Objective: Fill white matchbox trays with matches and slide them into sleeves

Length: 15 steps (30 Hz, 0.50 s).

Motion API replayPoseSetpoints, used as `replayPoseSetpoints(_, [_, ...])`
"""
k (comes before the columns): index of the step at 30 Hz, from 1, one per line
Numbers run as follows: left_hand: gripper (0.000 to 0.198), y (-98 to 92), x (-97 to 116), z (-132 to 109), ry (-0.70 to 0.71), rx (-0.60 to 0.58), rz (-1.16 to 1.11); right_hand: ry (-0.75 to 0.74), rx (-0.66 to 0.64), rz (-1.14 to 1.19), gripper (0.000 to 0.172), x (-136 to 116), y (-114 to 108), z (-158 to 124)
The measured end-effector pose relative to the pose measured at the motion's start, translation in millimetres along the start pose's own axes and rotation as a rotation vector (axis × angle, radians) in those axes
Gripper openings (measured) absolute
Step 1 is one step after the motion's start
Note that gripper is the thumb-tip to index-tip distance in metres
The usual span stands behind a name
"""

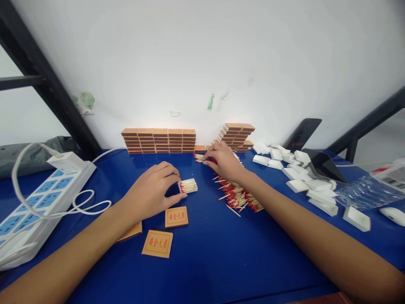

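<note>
My left hand (152, 185) has its thumb and fingers around a small white matchbox tray (195, 186) holding several red-tipped matches. Below that hand lie a matchbox cover (176, 217) and a second cover (157, 243), both orange with red characters; another (130, 232) is partly hidden by my left forearm. At the far end of a loose match pile (236, 195), my right hand (224, 162) is closed, with red match heads showing between thumb and fingers. The wrist and forearm hide part of the pile.
Matchboxes stand stacked in a row (158, 141) against the wall, with a leaning stack (237, 134) to the right. White empty trays (297, 171) lie heaped at right, near a dark phone-like slab (325, 164) and clear plastic (363, 192). A power strip (47, 202) with cables fills the left.
</note>
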<state>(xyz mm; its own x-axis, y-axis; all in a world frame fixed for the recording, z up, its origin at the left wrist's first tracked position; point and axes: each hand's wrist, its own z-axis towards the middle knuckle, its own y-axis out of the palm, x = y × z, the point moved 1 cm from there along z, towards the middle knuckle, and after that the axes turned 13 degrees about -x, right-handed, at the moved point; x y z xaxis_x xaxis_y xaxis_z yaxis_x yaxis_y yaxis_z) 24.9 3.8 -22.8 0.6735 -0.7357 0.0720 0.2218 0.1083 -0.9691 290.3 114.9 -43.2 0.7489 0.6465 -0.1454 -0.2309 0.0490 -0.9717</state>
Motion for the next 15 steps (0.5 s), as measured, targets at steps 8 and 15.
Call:
replayPoseSetpoints(8, [0.027,0.1,0.8,0.2,0.003,-0.004,-0.008,0.018,-0.039,-0.018,0.011,-2.6,0.2,-2.9])
replayPoseSetpoints(15, [0.028,0.0,-0.5,-0.6,0.003,0.004,0.018,-0.068,-0.069,0.036,0.009,-25.8,-18.2,-16.4])
